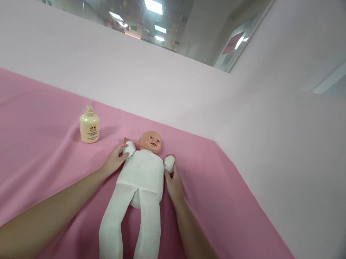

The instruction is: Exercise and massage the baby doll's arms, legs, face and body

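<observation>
A baby doll [141, 171] with a white cloth body lies on its back on the pink cloth [46, 161], its head toward the wall. Both its arms are bent up beside the head. On the left, my left hand [115, 159] has its fingers closed round one white doll arm [129, 149]. Opposite it, my right hand [175, 183] grips the other doll arm [169, 163], with the thumb on the inner side. The doll's legs stretch toward me, and its feet are mostly cut off by the lower frame edge.
A cream-coloured pump bottle [89, 127] stands upright on the cloth, left of the doll's head. A white wall [111, 73] rises behind, with a window [172, 18] reflecting ceiling lights. Another white wall [295, 167] borders the right side.
</observation>
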A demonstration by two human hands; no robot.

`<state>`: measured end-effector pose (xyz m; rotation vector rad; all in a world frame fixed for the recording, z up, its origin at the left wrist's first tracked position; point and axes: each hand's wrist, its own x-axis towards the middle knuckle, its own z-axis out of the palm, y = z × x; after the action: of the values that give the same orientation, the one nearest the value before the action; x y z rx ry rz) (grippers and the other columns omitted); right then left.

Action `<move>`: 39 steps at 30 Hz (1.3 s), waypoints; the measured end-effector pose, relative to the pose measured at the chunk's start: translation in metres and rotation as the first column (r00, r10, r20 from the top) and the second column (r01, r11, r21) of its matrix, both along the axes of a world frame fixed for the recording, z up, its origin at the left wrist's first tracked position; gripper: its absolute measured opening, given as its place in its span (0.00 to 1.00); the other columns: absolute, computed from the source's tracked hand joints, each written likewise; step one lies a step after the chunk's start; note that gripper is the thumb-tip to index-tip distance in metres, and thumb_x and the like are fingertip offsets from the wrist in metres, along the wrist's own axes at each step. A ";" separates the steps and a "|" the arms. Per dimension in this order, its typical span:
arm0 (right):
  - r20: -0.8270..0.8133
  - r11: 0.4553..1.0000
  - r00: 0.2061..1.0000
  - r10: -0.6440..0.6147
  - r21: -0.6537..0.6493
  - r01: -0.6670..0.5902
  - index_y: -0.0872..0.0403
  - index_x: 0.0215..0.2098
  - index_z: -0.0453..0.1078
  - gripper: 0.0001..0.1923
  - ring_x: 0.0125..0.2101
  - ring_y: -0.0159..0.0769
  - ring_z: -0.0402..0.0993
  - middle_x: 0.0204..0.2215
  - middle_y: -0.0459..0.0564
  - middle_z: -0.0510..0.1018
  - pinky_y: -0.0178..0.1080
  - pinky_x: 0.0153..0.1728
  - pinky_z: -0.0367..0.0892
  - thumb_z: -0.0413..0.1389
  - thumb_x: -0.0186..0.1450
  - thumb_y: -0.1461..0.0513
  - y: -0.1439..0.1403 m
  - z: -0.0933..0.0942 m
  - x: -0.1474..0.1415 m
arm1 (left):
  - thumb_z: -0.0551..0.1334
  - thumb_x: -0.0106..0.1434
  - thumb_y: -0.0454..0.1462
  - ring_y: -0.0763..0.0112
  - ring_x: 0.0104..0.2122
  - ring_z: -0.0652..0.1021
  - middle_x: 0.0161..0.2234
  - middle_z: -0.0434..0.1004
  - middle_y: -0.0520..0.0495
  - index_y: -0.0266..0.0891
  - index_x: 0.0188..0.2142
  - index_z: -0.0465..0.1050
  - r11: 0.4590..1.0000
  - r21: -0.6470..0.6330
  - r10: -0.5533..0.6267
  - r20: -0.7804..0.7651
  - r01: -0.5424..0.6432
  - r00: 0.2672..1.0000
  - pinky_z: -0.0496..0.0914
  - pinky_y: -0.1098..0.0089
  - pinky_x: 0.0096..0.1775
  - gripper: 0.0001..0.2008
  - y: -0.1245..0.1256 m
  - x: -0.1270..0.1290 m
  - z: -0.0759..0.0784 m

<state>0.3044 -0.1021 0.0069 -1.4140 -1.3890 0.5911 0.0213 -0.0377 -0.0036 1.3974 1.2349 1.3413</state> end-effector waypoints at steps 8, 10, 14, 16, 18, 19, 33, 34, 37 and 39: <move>-0.301 0.998 0.953 0.023 0.059 -0.005 0.49 0.61 0.71 0.33 0.60 0.50 0.73 0.63 0.55 0.75 0.54 0.61 0.67 0.63 0.58 0.53 0.008 -0.004 0.004 | 0.73 0.52 0.46 0.57 0.44 0.82 0.44 0.84 0.42 0.41 0.73 0.51 0.991 -0.009 -0.128 0.191 0.132 0.973 0.72 0.57 0.49 0.53 -0.002 0.001 0.004; -0.402 0.996 0.914 0.061 0.078 -0.032 0.49 0.54 0.76 0.28 0.56 0.49 0.76 0.57 0.53 0.80 0.53 0.60 0.68 0.64 0.55 0.55 0.009 -0.003 0.004 | 0.73 0.50 0.43 0.58 0.42 0.82 0.42 0.84 0.44 0.40 0.71 0.57 0.986 -0.009 -0.162 0.239 0.169 0.957 0.73 0.58 0.48 0.51 -0.003 0.003 0.007; -0.553 0.996 0.828 0.094 0.055 -0.077 0.49 0.31 0.78 0.10 0.41 0.45 0.80 0.36 0.47 0.86 0.48 0.50 0.73 0.65 0.48 0.60 0.011 -0.004 0.004 | 0.75 0.43 0.39 0.59 0.39 0.81 0.34 0.83 0.47 0.37 0.47 0.78 0.983 0.013 -0.180 0.311 0.186 0.933 0.73 0.59 0.48 0.29 0.001 0.005 0.007; -0.605 0.996 0.791 0.088 0.042 -0.079 0.49 0.21 0.73 0.06 0.37 0.42 0.79 0.32 0.45 0.85 0.46 0.46 0.74 0.65 0.45 0.61 0.012 -0.005 0.004 | 0.75 0.40 0.38 0.57 0.41 0.81 0.33 0.83 0.46 0.38 0.35 0.79 0.985 0.034 -0.171 0.328 0.169 0.929 0.73 0.59 0.50 0.20 0.004 0.005 0.006; -0.627 0.997 0.775 0.076 0.033 -0.071 0.49 0.18 0.69 0.08 0.36 0.42 0.79 0.31 0.45 0.84 0.45 0.44 0.74 0.66 0.44 0.62 0.013 -0.005 0.003 | 0.75 0.39 0.38 0.57 0.42 0.81 0.34 0.83 0.45 0.39 0.32 0.78 0.983 0.032 -0.182 0.335 0.182 0.924 0.73 0.59 0.50 0.17 0.005 0.005 0.005; -0.620 0.997 0.781 0.072 0.031 -0.068 0.49 0.19 0.70 0.08 0.36 0.42 0.79 0.31 0.45 0.84 0.45 0.43 0.74 0.66 0.44 0.62 0.013 -0.005 0.003 | 0.75 0.40 0.39 0.57 0.41 0.81 0.35 0.83 0.45 0.39 0.34 0.79 0.980 0.025 -0.196 0.331 0.199 0.923 0.73 0.59 0.49 0.18 0.004 0.005 0.005; -0.328 0.994 0.942 -0.067 0.063 0.093 0.50 0.54 0.69 0.26 0.54 0.48 0.78 0.54 0.56 0.81 0.51 0.55 0.72 0.63 0.60 0.50 0.006 -0.005 0.003 | 0.67 0.59 0.48 0.62 0.38 0.78 0.38 0.80 0.48 0.40 0.64 0.63 0.992 0.071 -0.105 0.058 0.100 0.993 0.71 0.62 0.43 0.36 -0.004 0.002 0.008; -0.316 0.993 0.945 -0.084 0.057 0.108 0.51 0.53 0.71 0.26 0.55 0.49 0.78 0.54 0.57 0.81 0.52 0.56 0.72 0.63 0.60 0.49 0.007 -0.006 0.004 | 0.67 0.59 0.49 0.63 0.36 0.77 0.37 0.79 0.48 0.39 0.65 0.63 0.993 0.070 -0.102 0.066 0.097 0.993 0.70 0.62 0.42 0.37 -0.003 0.002 0.006; -0.276 0.991 0.954 -0.116 0.033 0.130 0.53 0.53 0.73 0.27 0.56 0.53 0.77 0.54 0.59 0.81 0.55 0.58 0.70 0.62 0.59 0.49 0.010 -0.008 0.007 | 0.67 0.59 0.50 0.65 0.33 0.76 0.33 0.77 0.50 0.37 0.64 0.66 0.996 0.051 -0.083 0.080 0.079 0.993 0.69 0.64 0.40 0.37 0.001 0.000 0.001; -0.248 0.992 0.963 -0.109 0.030 0.120 0.53 0.54 0.74 0.27 0.56 0.53 0.77 0.55 0.59 0.81 0.55 0.59 0.69 0.61 0.60 0.49 0.011 -0.009 0.009 | 0.67 0.58 0.51 0.65 0.32 0.75 0.31 0.76 0.52 0.35 0.63 0.68 0.998 0.025 -0.065 0.084 0.063 0.994 0.69 0.63 0.40 0.38 0.003 -0.001 -0.001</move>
<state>0.3130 -0.0911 -0.0019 -1.3267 -1.1102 0.6332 0.0202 -0.0343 -0.0047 1.3700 1.1140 1.3598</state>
